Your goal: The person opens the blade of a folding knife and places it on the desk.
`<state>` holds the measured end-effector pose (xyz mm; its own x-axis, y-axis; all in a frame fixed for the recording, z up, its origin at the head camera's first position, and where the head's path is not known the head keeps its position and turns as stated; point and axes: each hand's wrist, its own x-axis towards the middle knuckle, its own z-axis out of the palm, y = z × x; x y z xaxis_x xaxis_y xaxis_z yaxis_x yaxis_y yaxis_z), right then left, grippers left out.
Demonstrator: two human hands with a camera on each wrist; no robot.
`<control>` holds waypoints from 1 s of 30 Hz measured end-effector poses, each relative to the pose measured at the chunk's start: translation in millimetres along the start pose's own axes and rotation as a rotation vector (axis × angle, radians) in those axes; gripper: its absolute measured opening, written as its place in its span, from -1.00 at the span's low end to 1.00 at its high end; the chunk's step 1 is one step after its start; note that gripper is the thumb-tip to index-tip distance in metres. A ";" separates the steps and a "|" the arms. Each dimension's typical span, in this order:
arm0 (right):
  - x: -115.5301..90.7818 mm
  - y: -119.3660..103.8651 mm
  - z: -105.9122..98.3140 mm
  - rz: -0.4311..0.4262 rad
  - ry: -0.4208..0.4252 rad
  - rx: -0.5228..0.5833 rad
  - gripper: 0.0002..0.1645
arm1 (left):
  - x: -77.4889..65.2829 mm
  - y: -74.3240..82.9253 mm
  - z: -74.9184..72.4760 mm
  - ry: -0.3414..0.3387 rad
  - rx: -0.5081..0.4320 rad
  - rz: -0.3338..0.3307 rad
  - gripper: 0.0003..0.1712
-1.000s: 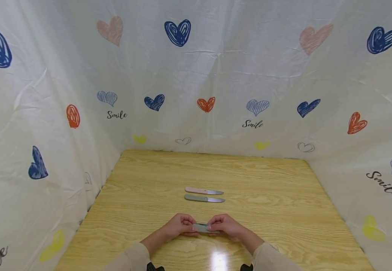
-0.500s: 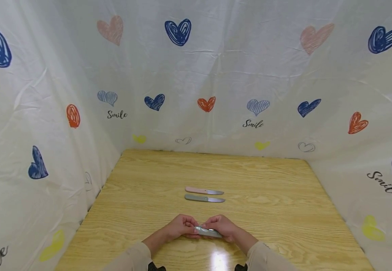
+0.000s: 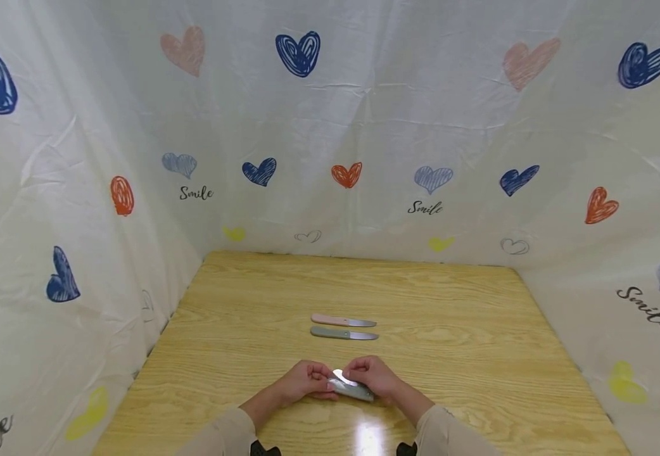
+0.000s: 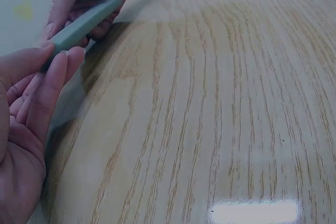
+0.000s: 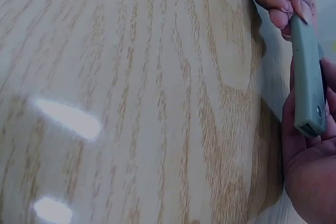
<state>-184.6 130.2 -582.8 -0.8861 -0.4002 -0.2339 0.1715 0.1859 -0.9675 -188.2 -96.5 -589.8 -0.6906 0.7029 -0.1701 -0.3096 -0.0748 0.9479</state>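
Observation:
Both hands hold a folding knife (image 3: 354,389) with a grey-green handle, low over the near middle of the table. My left hand (image 3: 304,380) pinches the left end of the handle between thumb and fingers, as the left wrist view of the handle (image 4: 86,24) shows too. The shiny blade (image 3: 341,378) stands partly out of the handle at an angle. My right hand (image 3: 372,373) has thumb and fingers at the blade, with other fingers behind the handle (image 5: 307,72). Beyond the hands lie an opened pink-handled folding knife (image 3: 331,320) and an opened green-handled one (image 3: 331,332), side by side, blades to the right.
The wood-grain table (image 3: 455,329) extends round the hands. A white curtain (image 3: 375,126) printed with hearts and "Smile" hangs along its back and both sides. A bright light reflection lies on the near table surface.
The blade has swung partly out of the held knife's handle, which now slants down to the right. My right hand has shifted slightly left; the two lying knives have not moved.

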 end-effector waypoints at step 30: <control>-5.8 5.0 -50.4 0.002 0.116 0.462 -0.89 | -8.6 4.6 -17.5 0.262 -0.021 0.071 -0.63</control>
<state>-200.3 178.6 -581.4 -0.9233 -0.2928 -0.2486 0.3231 -0.2422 -0.9148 -195.2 -115.2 -588.6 -0.8559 0.4885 -0.1697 -0.2659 -0.1343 0.9546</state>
